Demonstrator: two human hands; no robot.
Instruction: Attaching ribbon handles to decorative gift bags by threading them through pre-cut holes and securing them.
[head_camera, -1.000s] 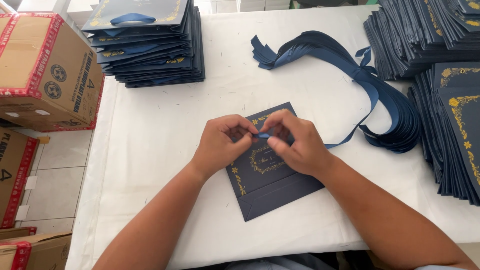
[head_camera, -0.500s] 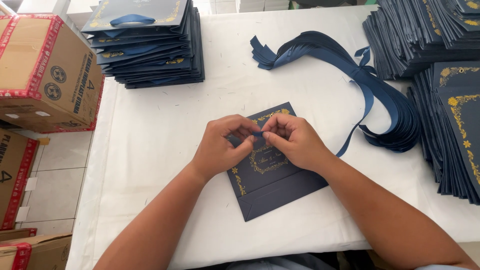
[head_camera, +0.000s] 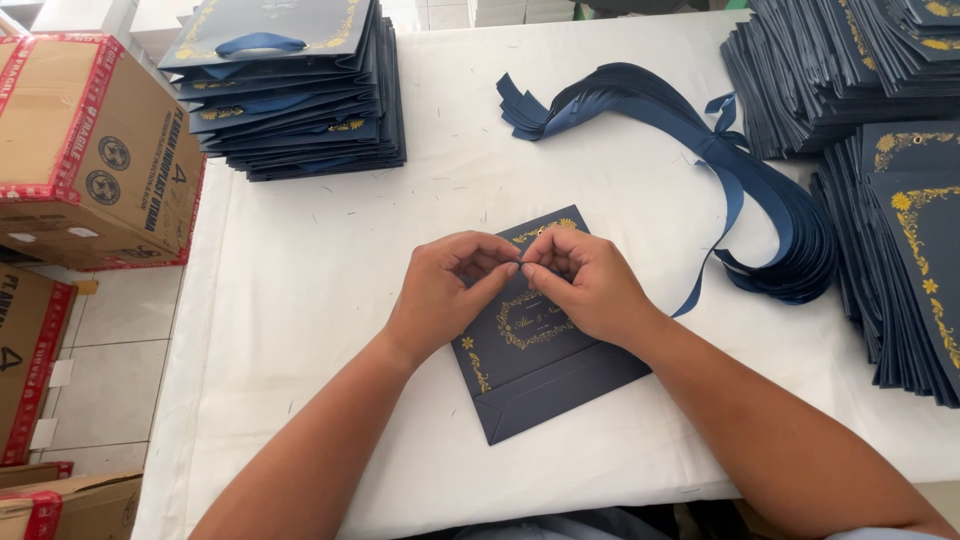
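Flat navy paper gift bag (head_camera: 545, 365) with gold floral print lies tilted on the white surface (head_camera: 300, 300), near its front edge, folded bottom toward the person. Both hands sit over the bag's upper end, fingertips meeting at its top edge. Left hand (head_camera: 440, 295) fingers pressed together thumb to index, pinching a small bit of blue ribbon, barely visible. Right hand (head_camera: 590, 285) fingers curled and also pinching at the same spot, touching the left fingertips. A single navy ribbon strand (head_camera: 715, 255) runs from behind the right hand up and to the right of the bag. It leads toward a big bundle of navy ribbons (head_camera: 700, 150) lying in a long curve right of and beyond the bag, tied near the middle with a bow. Beyond the bag to the left: stack of finished navy bags (head_camera: 290, 95), top one with a ribbon handle. Right of the bag: stacks of flat navy bags (head_camera: 900, 220) with gold print, more piled beyond those at the far right corner. Left of the bag, off the surface edge: cardboard boxes (head_camera: 85, 150) with red tape, above a tiled floor (head_camera: 110, 340).
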